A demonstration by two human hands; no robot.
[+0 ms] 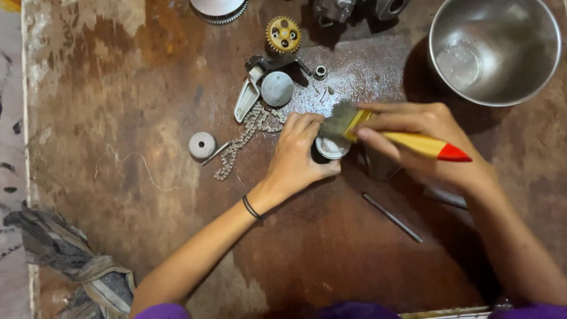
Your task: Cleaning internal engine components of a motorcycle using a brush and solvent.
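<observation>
My left hand (297, 153) grips a small round metal cylinder part (329, 148) standing on the rusty brown work surface (147, 106). My right hand (422, 139) holds a paintbrush with a yellow handle and red tip (422, 145); its grey bristles (338, 121) rest on the top edge of the cylinder part. A black band circles my left wrist.
A metal chain (248, 133), a grey round cap (277, 88), a white lever piece (245, 97), a yellow gear (283, 35) and a small round disc (202, 145) lie left and behind. A steel bowl (546, 65) stands back right. A thin rod (392, 217) lies nearer me; a rag (71, 266) lies at bottom left.
</observation>
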